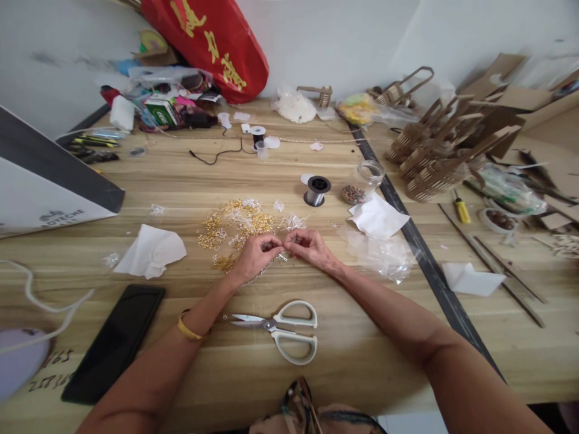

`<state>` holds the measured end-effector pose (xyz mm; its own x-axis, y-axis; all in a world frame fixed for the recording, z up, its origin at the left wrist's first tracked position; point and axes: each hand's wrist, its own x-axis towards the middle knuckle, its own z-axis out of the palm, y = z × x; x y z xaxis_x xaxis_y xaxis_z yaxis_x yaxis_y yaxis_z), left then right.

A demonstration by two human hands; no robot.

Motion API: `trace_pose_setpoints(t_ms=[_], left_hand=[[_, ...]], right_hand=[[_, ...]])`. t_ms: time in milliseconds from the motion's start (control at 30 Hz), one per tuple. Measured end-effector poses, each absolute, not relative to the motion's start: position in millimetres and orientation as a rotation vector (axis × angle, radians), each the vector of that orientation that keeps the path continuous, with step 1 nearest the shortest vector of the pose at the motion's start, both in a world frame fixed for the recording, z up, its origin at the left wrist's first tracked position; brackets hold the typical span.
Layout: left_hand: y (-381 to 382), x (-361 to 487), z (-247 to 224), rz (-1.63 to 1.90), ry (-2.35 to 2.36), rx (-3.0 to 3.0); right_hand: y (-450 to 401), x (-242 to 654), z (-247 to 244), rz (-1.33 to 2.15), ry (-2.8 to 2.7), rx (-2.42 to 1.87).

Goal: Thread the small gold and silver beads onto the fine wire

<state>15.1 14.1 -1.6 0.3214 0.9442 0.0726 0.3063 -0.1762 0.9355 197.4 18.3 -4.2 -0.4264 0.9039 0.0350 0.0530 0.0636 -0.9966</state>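
Observation:
My left hand (259,256) and my right hand (310,247) meet fingertip to fingertip over the table. Both are closed in a pinch, and whatever lies between the fingers is too small to make out. A thin silvery chain or strand (261,274) runs out below my left hand, with short silver pins (283,257) beside the fingertips. Just beyond the hands spreads a pile of gold-coloured small metal findings (257,223), with white pins (295,222) at its right. Nearer to me, white-handled scissors (275,328) lie with their blades slightly apart.
A spool of wire (317,190) and a glass jar of beads (364,181) stand beyond my right hand. White papers (151,252) and a black phone (115,343) lie at left. Small woven baskets (429,157) crowd the right, near clear plastic bags (384,256).

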Motion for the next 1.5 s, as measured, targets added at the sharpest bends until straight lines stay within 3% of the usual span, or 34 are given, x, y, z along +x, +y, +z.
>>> trace_pose_setpoints(t_ms=[167,433,700,1067,1333,1500], left_hand=[[14.3,13.8,-1.3,0.88,1.149,1.666],[16.4,11.3,-5.9,0.948,1.155,1.574],[18.6,8.7,-12.4,0.974,1.129,1.498],[19.9,7.7,-8.5,1.007,1.103,1.442],[17.7,9.2,1.5,0.989,1.093,1.391],[15.0,9.7,10.3,0.989,1.05,1.361]], right_hand=[[23.9,202.5,-1.4,1.349,-1.684,-0.997],[29.3,222.3,19.8,0.724,-2.333,-1.176],[22.9,232.7,38.0,0.42,-2.63,-1.385],[18.7,237.3,59.9,0.341,-2.712,-1.433],[14.1,236.2,77.3,0.752,-2.455,-1.172],[14.1,233.5,78.0,0.831,-2.298,-1.105]])
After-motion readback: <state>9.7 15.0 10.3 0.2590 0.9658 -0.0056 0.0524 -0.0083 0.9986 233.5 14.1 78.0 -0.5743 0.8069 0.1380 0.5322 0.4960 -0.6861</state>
